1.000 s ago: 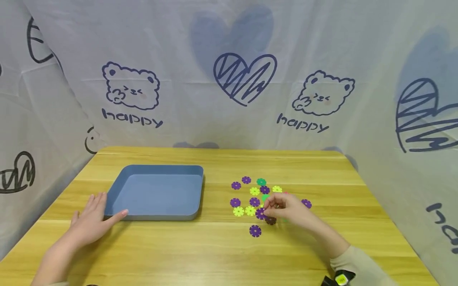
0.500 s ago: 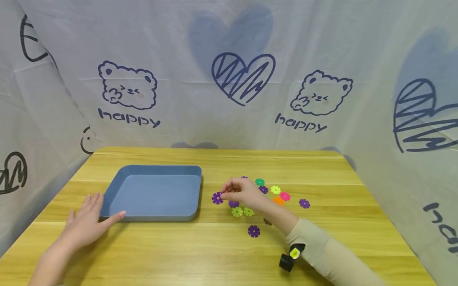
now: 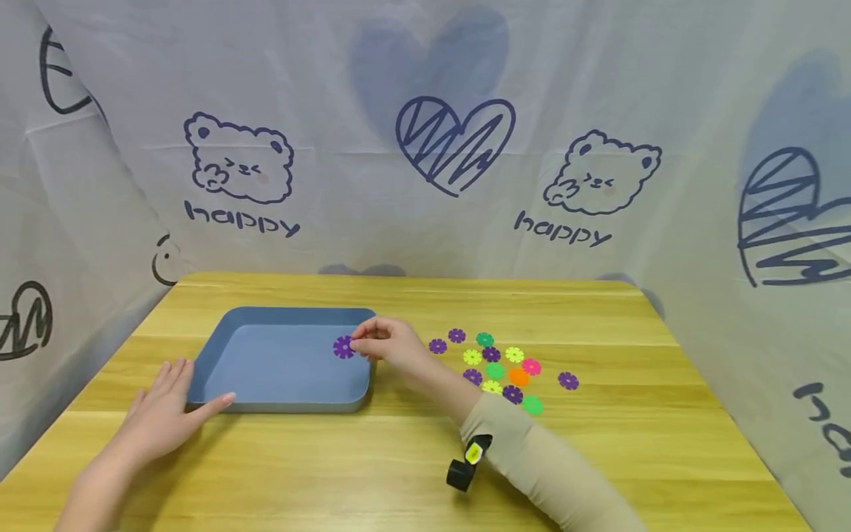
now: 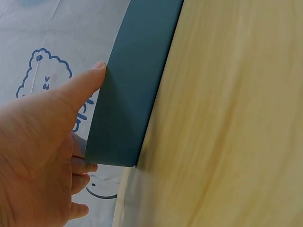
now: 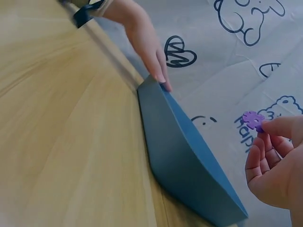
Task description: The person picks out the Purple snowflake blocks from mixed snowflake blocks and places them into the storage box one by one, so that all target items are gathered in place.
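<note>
Between thumb and fingertips, my right hand [image 3: 392, 343] pinches a purple notched snowflake disc [image 3: 343, 347]. Hand and disc are above the right side of a blue-grey rectangular tray [image 3: 286, 406]. In the right wrist view the purple disc [image 5: 253, 120] shows clear of the tray rim. My left hand [image 3: 159, 414] lies at the tray's front left corner with its fingers extended. In the left wrist view that left thumb touches the tray's front wall [image 4: 135, 85], and the other fingers are partly hidden behind the corner.
Several loose snowflake discs lie on the wooden table [image 3: 399, 473] right of the tray, among them an orange disc [image 3: 518, 377] and a pink disc [image 3: 531, 366]. My right forearm covers part of that area. A printed white cloth [image 3: 332, 244] hangs behind the table.
My right hand has carried the purple disc leftward from the loose discs to above the tray. The left hand stays at the tray's corner.
</note>
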Motion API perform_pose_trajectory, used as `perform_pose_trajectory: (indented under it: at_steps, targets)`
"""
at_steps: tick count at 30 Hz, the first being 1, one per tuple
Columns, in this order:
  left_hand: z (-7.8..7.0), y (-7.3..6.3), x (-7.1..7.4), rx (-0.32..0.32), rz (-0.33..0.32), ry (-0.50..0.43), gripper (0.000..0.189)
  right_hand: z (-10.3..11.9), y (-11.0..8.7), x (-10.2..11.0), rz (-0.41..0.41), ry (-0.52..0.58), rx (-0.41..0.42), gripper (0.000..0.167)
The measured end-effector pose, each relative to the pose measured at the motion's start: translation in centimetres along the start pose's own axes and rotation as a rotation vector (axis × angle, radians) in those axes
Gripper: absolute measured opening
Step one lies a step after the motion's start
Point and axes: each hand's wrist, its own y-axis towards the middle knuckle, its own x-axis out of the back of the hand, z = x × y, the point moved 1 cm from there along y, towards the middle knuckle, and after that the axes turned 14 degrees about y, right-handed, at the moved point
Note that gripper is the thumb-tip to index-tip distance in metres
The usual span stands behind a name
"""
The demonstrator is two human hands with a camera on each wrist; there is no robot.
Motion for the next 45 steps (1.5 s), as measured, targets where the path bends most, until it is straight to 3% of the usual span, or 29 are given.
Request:
perform_pose_trajectory:
  at_steps: [4, 12, 23, 32, 38, 45]
  targets:
    - [-0.3, 0.3, 0.0, -0.009, -0.008, -0.002, 0.109, -0.4, 1.5, -1.4, -0.042, 0.062, -0.005, 0.013]
    - [-0.6, 0.5, 0.0, -0.019, -0.014, -0.004, 0.109, -0.3, 5.2, -4.1, -0.116, 0.283, -0.09, 0.006]
    - [-0.5, -0.1, 0.1, -0.003, -0.004, -0.007, 0.108, -1.0, 9.7, -8.6, -0.078, 0.384, -0.154, 0.006]
    - [-0.7, 0.3, -0.1, 0.0, -0.017, 0.002, 0.107, -3.9, 11.8, -11.0, -0.252, 0.455, -0.231, 0.006]
    - [-0.6, 0.4, 0.0, 0.002, -0.017, -0.005, 0.107, -5.4, 12.8, -12.8, -0.354, 0.429, -0.257, 0.009]
    - [-0.1, 0.2, -0.3, 0.005, -0.029, -0.02, 0.107, -5.3, 13.2, -14.5, -0.462, 0.289, -0.25, 0.008]
